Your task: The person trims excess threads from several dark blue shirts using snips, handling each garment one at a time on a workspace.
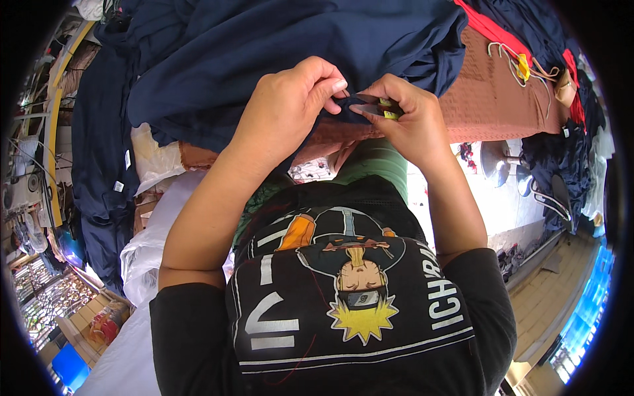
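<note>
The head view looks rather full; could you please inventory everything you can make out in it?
navy cloth: one heap, dark blue, upper middle
snips: one, dark with yellow-green labels, upper middle
brown cover: one, reddish brown, under the navy cloth
draped fabric: one, navy, left side
red strip: one, red, upper right
cords: several, pale, on the brown cover
plastic sheeting: uncounted, whitish, left
yellow bar: one, yellow, far left
blue object: one, blue, lower left
T-shirt: one, black with print, lower middle
trousers: one pair, green, centre
small clutter: uncountable, mixed, both edges
left hand: one, bare, at the navy cloth
right hand: one, bare, around the snips
</note>
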`<action>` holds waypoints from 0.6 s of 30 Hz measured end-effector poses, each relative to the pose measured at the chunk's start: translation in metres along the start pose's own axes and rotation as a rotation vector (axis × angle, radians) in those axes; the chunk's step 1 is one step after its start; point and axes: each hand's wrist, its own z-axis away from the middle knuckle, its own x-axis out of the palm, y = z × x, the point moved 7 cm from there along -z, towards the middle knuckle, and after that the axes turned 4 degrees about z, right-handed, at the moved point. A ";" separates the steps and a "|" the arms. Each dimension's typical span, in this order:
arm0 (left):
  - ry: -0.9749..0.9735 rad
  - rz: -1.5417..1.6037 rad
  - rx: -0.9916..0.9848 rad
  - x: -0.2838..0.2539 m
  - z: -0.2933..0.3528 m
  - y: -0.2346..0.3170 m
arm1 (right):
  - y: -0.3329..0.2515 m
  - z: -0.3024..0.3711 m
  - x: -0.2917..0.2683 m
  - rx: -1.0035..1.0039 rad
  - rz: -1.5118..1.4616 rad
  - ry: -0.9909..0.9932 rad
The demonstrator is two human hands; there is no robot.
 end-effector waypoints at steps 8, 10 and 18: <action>0.030 0.065 0.001 0.000 0.001 0.001 | -0.011 -0.004 -0.013 -0.070 -0.038 -0.066; 0.042 0.063 0.024 0.000 0.002 0.003 | -0.008 -0.007 -0.020 -0.104 -0.150 -0.057; 0.028 0.016 0.061 0.000 0.001 0.011 | -0.021 -0.021 -0.021 -0.244 -0.040 -0.190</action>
